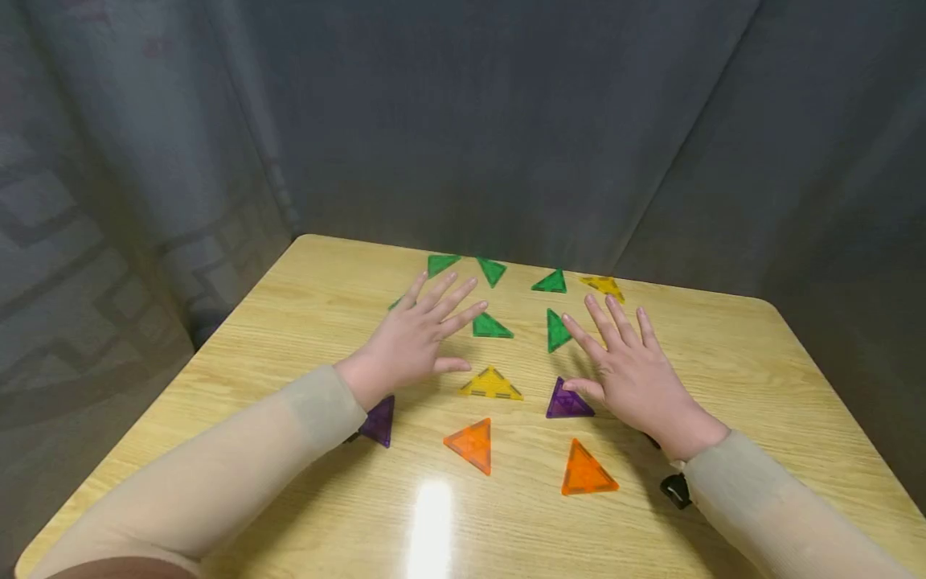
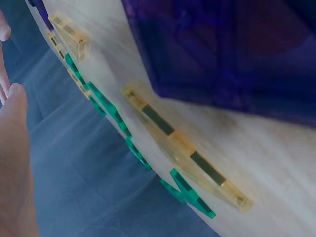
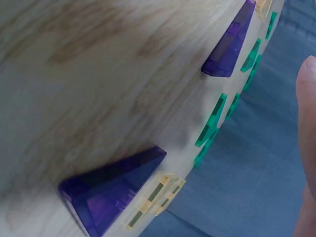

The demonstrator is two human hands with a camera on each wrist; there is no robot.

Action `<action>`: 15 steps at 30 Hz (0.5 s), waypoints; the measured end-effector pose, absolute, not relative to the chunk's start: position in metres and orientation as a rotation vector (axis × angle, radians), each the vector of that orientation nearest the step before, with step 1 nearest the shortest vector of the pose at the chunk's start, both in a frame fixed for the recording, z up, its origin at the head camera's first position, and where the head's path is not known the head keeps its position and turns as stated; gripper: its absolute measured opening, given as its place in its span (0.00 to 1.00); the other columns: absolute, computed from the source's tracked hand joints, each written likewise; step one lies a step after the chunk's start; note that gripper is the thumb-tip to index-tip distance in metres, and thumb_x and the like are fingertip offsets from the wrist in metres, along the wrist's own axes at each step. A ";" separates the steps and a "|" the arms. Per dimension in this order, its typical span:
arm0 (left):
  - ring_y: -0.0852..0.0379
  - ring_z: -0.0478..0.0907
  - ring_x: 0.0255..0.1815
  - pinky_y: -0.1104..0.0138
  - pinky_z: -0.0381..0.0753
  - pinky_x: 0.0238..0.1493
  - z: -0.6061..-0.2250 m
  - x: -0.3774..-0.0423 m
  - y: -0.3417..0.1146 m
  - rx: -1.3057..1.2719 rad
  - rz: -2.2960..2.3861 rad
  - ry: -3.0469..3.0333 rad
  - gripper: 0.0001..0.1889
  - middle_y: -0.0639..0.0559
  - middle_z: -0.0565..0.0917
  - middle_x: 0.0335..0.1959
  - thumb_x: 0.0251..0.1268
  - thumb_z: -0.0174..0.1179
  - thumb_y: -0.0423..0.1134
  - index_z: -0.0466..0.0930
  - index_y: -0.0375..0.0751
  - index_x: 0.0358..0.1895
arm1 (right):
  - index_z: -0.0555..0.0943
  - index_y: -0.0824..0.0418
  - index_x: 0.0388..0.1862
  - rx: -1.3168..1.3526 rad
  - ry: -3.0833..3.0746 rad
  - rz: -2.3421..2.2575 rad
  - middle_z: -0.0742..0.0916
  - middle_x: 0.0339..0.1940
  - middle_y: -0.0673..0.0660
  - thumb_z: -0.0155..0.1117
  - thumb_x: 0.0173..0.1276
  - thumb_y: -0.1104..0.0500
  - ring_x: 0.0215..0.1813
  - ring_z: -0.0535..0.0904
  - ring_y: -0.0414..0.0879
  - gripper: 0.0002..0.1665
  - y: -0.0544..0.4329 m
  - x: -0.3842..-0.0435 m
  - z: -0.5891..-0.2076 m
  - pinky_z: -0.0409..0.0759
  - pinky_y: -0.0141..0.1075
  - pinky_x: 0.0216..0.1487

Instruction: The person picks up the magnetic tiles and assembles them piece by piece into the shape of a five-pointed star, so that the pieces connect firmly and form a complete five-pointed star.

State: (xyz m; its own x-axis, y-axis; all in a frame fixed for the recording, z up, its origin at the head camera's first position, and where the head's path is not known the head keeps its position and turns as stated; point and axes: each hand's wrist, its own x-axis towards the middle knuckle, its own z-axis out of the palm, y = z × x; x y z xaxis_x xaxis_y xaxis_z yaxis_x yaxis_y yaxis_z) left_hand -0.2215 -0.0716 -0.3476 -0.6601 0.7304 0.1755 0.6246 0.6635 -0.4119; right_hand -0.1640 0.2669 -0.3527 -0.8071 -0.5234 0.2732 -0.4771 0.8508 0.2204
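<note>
My left hand (image 1: 421, 334) is held over the left part of the table, fingers spread and straight, with nothing in it. Fingers also spread, my right hand (image 1: 637, 374) hovers over the right side and holds nothing. Its thumb overlaps a purple triangle tile (image 1: 568, 402) in the head view. Near its index fingertip lies a green triangle tile (image 1: 555, 331). Another green tile (image 1: 489, 326) is by the left fingertips, and a yellow triangle tile (image 1: 492, 386) sits between the hands. Partly behind the left wrist is a second purple tile (image 1: 380, 421), large in the left wrist view.
Two orange triangle tiles, one left (image 1: 473, 446) and one right (image 1: 586, 473), lie nearer the front of the wooden table (image 1: 760, 386). Several green tiles (image 1: 551, 281) and a yellow one (image 1: 604, 287) line the far edge. Dark curtains (image 1: 470, 121) hang behind.
</note>
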 end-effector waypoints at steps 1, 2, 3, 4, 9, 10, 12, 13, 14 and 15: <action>0.46 0.20 0.77 0.44 0.28 0.74 -0.348 -0.222 -0.071 -1.078 0.461 -2.551 0.48 0.49 0.27 0.80 0.63 0.35 0.78 0.36 0.58 0.80 | 0.52 0.51 0.81 0.748 -2.704 -0.201 0.41 0.82 0.59 0.58 0.63 0.27 0.79 0.35 0.61 0.56 0.267 -0.164 -0.352 0.30 0.60 0.74; 0.46 0.21 0.77 0.44 0.27 0.74 -0.348 -0.222 -0.071 -1.084 0.451 -2.548 0.48 0.49 0.27 0.80 0.63 0.36 0.78 0.37 0.58 0.80 | 0.52 0.51 0.81 0.741 -2.705 -0.200 0.41 0.82 0.59 0.58 0.63 0.27 0.79 0.35 0.61 0.56 0.268 -0.164 -0.352 0.30 0.60 0.74; 0.46 0.20 0.77 0.44 0.26 0.74 -0.348 -0.222 -0.070 -1.087 0.451 -2.548 0.48 0.49 0.27 0.80 0.63 0.36 0.78 0.37 0.58 0.80 | 0.52 0.51 0.81 0.736 -2.707 -0.195 0.41 0.82 0.59 0.59 0.63 0.27 0.79 0.34 0.61 0.56 0.268 -0.163 -0.351 0.30 0.60 0.74; 0.46 0.20 0.77 0.44 0.25 0.73 -0.348 -0.222 -0.070 -1.093 0.445 -2.545 0.48 0.49 0.27 0.80 0.63 0.36 0.78 0.38 0.58 0.81 | 0.52 0.51 0.81 0.731 -2.708 -0.193 0.41 0.82 0.59 0.58 0.63 0.27 0.79 0.34 0.60 0.56 0.269 -0.162 -0.350 0.30 0.60 0.74; 0.46 0.23 0.78 0.44 0.25 0.73 -0.350 -0.222 -0.067 -1.115 0.417 -2.530 0.48 0.49 0.29 0.80 0.63 0.37 0.78 0.40 0.57 0.81 | 0.52 0.50 0.81 0.700 -2.730 -0.143 0.44 0.82 0.60 0.61 0.63 0.30 0.79 0.31 0.56 0.55 0.273 -0.157 -0.347 0.29 0.59 0.74; 0.46 0.24 0.78 0.43 0.27 0.73 -0.351 -0.222 -0.066 -1.127 0.392 -2.528 0.48 0.48 0.31 0.80 0.63 0.38 0.78 0.41 0.57 0.81 | 0.52 0.50 0.81 0.692 -2.737 -0.134 0.44 0.82 0.60 0.61 0.64 0.30 0.80 0.31 0.56 0.55 0.274 -0.155 -0.346 0.28 0.59 0.74; 0.46 0.29 0.79 0.43 0.29 0.74 -0.351 -0.220 -0.062 -1.164 0.324 -2.543 0.48 0.49 0.33 0.81 0.64 0.40 0.77 0.41 0.57 0.81 | 0.50 0.50 0.82 0.671 -2.758 -0.101 0.44 0.82 0.60 0.62 0.65 0.32 0.80 0.32 0.57 0.55 0.277 -0.151 -0.344 0.28 0.59 0.74; 0.46 0.31 0.79 0.43 0.29 0.74 -0.351 -0.218 -0.059 -1.192 0.279 -2.559 0.47 0.49 0.34 0.81 0.65 0.41 0.76 0.41 0.56 0.81 | 0.49 0.51 0.82 0.658 -2.774 -0.080 0.44 0.82 0.60 0.61 0.66 0.33 0.80 0.34 0.58 0.55 0.278 -0.149 -0.343 0.28 0.58 0.74; 0.46 0.33 0.80 0.43 0.29 0.74 -0.351 -0.215 -0.055 -1.220 0.239 -2.584 0.47 0.50 0.35 0.81 0.65 0.41 0.75 0.41 0.56 0.81 | 0.49 0.51 0.82 0.642 -2.794 -0.056 0.44 0.82 0.60 0.61 0.67 0.33 0.80 0.35 0.58 0.54 0.280 -0.146 -0.341 0.27 0.58 0.74; 0.47 0.34 0.80 0.44 0.27 0.74 -0.352 -0.212 -0.050 -1.255 0.185 -2.618 0.46 0.50 0.36 0.81 0.66 0.42 0.74 0.41 0.56 0.81 | 0.48 0.51 0.82 0.619 -2.825 -0.027 0.44 0.82 0.59 0.60 0.68 0.34 0.80 0.36 0.59 0.54 0.282 -0.143 -0.340 0.27 0.58 0.74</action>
State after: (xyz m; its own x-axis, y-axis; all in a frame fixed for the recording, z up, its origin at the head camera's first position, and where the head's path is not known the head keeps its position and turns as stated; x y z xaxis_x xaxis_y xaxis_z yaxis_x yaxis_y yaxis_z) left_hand -0.2118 -0.0504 -0.3520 -0.6059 0.7807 0.1528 0.7515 0.6247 -0.2120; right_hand -0.1426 0.2824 -0.3400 -0.8788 -0.4142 0.2371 -0.4095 0.9095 0.0710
